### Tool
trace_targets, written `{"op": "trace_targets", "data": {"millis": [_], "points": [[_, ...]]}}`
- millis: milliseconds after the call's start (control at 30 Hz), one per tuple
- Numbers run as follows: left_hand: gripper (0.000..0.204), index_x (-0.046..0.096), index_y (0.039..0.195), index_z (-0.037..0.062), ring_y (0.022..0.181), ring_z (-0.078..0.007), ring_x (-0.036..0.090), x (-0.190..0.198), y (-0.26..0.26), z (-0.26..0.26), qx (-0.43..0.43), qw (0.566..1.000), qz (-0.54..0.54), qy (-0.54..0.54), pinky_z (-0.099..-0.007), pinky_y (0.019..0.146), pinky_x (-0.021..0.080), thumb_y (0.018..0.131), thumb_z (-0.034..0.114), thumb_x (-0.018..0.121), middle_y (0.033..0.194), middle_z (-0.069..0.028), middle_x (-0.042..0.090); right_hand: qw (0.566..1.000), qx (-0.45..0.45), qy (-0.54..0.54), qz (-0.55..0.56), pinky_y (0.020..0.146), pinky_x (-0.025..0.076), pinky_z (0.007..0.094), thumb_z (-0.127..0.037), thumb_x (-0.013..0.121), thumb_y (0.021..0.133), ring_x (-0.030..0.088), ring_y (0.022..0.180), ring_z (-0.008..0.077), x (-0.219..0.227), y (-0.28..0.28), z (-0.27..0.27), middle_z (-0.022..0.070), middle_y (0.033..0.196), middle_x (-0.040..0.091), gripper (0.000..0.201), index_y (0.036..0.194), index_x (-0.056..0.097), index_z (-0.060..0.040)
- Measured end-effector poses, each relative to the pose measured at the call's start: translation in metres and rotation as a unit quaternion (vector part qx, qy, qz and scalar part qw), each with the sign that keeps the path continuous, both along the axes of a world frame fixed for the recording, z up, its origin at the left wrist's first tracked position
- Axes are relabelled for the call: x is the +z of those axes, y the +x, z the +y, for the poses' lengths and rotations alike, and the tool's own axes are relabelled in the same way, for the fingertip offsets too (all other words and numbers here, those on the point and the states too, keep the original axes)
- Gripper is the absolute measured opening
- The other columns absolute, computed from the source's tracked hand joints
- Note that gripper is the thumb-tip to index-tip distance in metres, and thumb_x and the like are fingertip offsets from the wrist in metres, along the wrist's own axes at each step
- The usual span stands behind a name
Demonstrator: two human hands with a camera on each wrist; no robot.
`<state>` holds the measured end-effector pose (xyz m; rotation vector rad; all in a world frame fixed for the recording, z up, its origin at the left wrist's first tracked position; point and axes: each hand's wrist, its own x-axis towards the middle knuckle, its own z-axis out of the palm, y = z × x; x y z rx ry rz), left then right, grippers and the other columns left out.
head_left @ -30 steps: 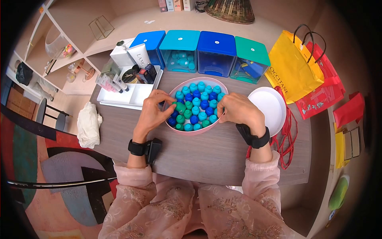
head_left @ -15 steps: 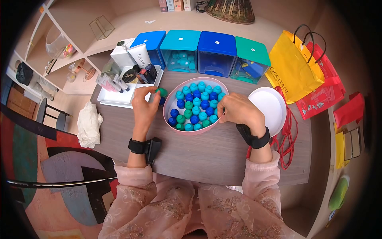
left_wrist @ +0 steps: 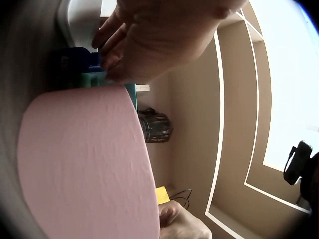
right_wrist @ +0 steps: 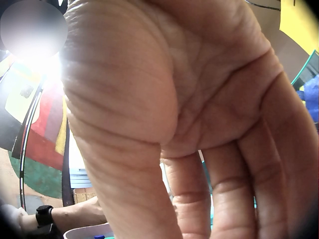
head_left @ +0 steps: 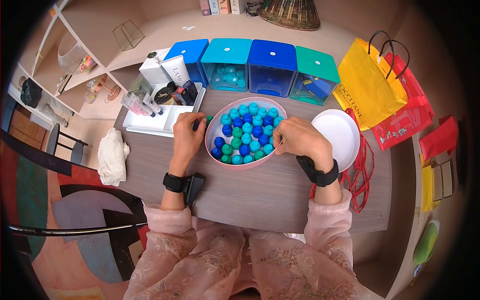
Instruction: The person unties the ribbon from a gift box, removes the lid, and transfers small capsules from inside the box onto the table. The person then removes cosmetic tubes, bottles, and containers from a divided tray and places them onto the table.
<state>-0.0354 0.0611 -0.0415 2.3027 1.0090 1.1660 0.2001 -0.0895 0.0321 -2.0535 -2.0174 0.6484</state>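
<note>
Small round-topped bottles in turquoise, dark blue and green fill much of the pink oval tub. My left hand is low at the tub's left side, thumb and fingers pinching the top of a dark blue bottle. That bottle stands on the table in the left wrist view, beside a green one. The tub's pink wall fills the lower part there. On the right, my right hand grips the tub's rim; its fingertips are partly hidden in the right wrist view.
Behind the tub stand lidded boxes in blue, turquoise, dark blue and green. A white cosmetics tray lies left, a crumpled white cloth nearer. A round white lid, red cord and yellow bag are right.
My left hand has carried a green bottle out of the tub to the left and let it go on the table. Its fingers are now at the dark blue bottle. The right hand stays put.
</note>
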Motion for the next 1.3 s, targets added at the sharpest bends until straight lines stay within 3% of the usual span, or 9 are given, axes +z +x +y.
{"op": "trace_targets", "data": {"millis": [300,500,667,767,900,1000,1067,1300], "points": [[0.016,0.068,0.087,-0.0008,0.069,-0.0236,0.059,0.007,-0.002,-0.004,0.033,0.999,0.025,0.006,-0.0322,0.061,0.048,0.072,0.004,0.070,0.082,-0.0132,0.064,1.000,0.011,0.015,-0.019,0.061,0.048,0.0349,-0.011,0.079,0.062,0.064,0.066,0.0256,0.000,-0.001,0.000,0.0110,0.068,0.066,0.014,0.072,0.070,-0.0060],[0.016,0.067,0.087,-0.0019,0.062,-0.0166,0.060,0.006,-0.001,-0.005,0.017,0.998,-0.006,-0.054,-0.0306,0.058,0.049,0.072,0.003,0.071,0.080,-0.0112,0.063,1.000,0.008,0.006,-0.021,0.061,0.048,0.0351,-0.011,0.079,0.062,0.064,0.066,0.0257,-0.001,0.000,0.000,0.0112,0.068,0.066,0.014,0.072,0.070,-0.0064],[0.015,0.067,0.089,-0.0028,0.074,-0.0225,0.065,0.003,0.002,-0.005,-0.044,0.995,-0.053,-0.078,-0.0312,0.066,0.052,0.075,0.003,0.069,0.092,-0.0144,0.063,1.000,0.006,0.007,-0.019,0.061,0.048,0.0351,-0.011,0.079,0.062,0.063,0.066,0.0257,-0.002,0.000,0.000,0.0114,0.068,0.066,0.014,0.072,0.070,-0.0065],[0.015,0.067,0.091,-0.0021,0.081,-0.0267,0.064,0.000,0.002,-0.001,-0.044,0.999,-0.027,-0.016,-0.0331,0.071,0.051,0.078,0.004,0.067,0.097,-0.0154,0.063,1.000,0.001,0.011,-0.020,0.061,0.048,0.0350,-0.010,0.079,0.062,0.063,0.066,0.0258,-0.001,-0.001,0.000,0.0115,0.068,0.066,0.013,0.072,0.070,-0.0062],[0.015,0.067,0.092,-0.0009,0.085,-0.0287,0.064,0.005,0.004,-0.004,-0.065,0.997,-0.032,-0.036,-0.0342,0.075,0.051,0.079,0.006,0.066,0.099,-0.0154,0.063,1.000,0.001,0.012,-0.007,0.061,0.048,0.0360,-0.008,0.076,0.061,0.063,0.069,0.0279,-0.003,0.000,0.000,0.0123,0.069,0.065,0.012,0.068,0.068,-0.0051],[0.018,0.067,0.095,-0.0002,0.094,-0.0302,0.061,0.015,0.005,-0.011,-0.089,0.995,-0.017,-0.032,-0.0363,0.081,0.049,0.078,0.007,0.067,0.102,-0.0145,0.064,1.000,-0.002,0.012,0.003,0.062,0.048,0.0371,-0.005,0.074,0.058,0.063,0.072,0.0299,-0.004,0.000,0.000,0.0131,0.070,0.065,0.011,0.065,0.065,-0.0043],[0.024,0.066,0.104,0.0025,0.111,-0.0305,0.054,0.017,0.007,-0.014,-0.162,0.986,0.032,0.025,-0.0388,0.096,0.043,0.080,0.006,0.065,0.113,-0.0124,0.062,1.000,-0.002,0.015,0.002,0.061,0.048,0.0371,-0.005,0.074,0.058,0.063,0.071,0.0299,-0.004,0.000,0.000,0.0131,0.070,0.065,0.012,0.065,0.065,-0.0042],[0.031,0.065,0.107,0.0018,0.121,-0.0350,0.045,0.010,0.010,-0.017,-0.188,0.978,0.090,0.014,-0.0416,0.098,0.040,0.077,0.004,0.065,0.119,-0.0140,0.059,1.000,-0.002,0.008,0.002,0.062,0.047,0.0370,-0.005,0.074,0.058,0.063,0.073,0.0300,-0.003,0.000,0.000,0.0131,0.071,0.065,0.012,0.066,0.065,-0.0044]]}}
